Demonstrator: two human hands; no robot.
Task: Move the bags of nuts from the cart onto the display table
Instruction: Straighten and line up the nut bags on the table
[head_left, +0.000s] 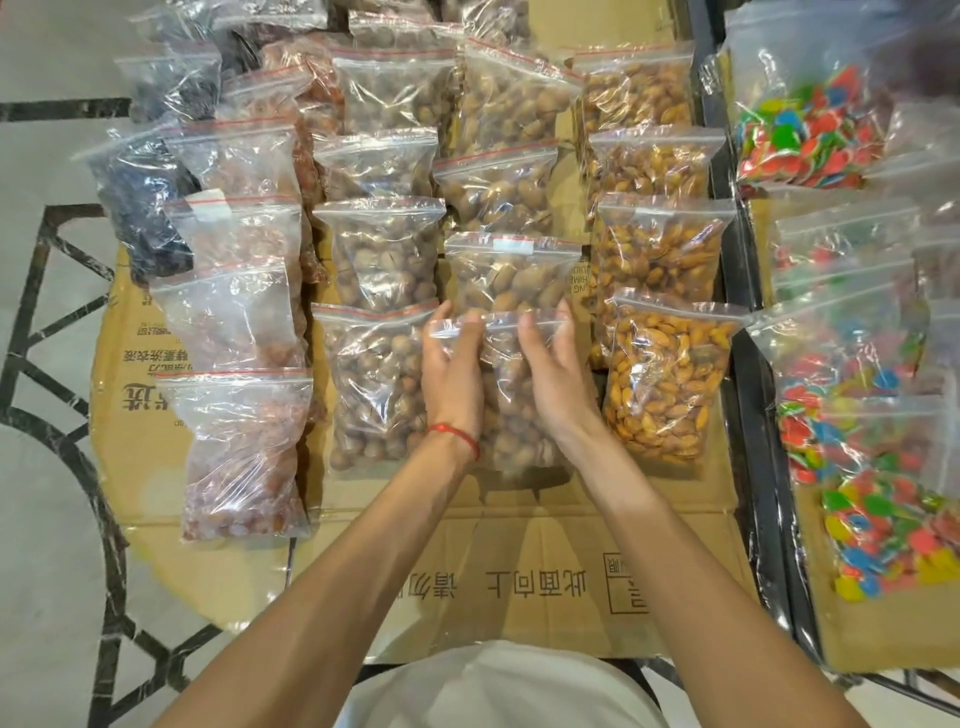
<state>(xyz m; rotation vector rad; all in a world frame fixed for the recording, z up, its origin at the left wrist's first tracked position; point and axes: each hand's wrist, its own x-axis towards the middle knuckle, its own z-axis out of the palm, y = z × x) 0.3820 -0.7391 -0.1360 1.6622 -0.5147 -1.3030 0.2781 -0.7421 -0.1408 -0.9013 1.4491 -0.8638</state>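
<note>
A clear zip bag of brown nuts lies at the near end of the middle row on the cardboard-covered display table. My left hand, with a red string at the wrist, grips the bag's left side near its top. Its right side is held by my right hand, fingers curled over the zip edge. Rows of similar nut bags surround it: round nuts to the left, almonds to the right, another brown-nut bag just beyond.
Bags of pale reddish nuts and dark dried fruit fill the left rows. To the right, past a black metal frame, bags of colourful candy lie on more cardboard. Bare cardboard shows at the table's near edge.
</note>
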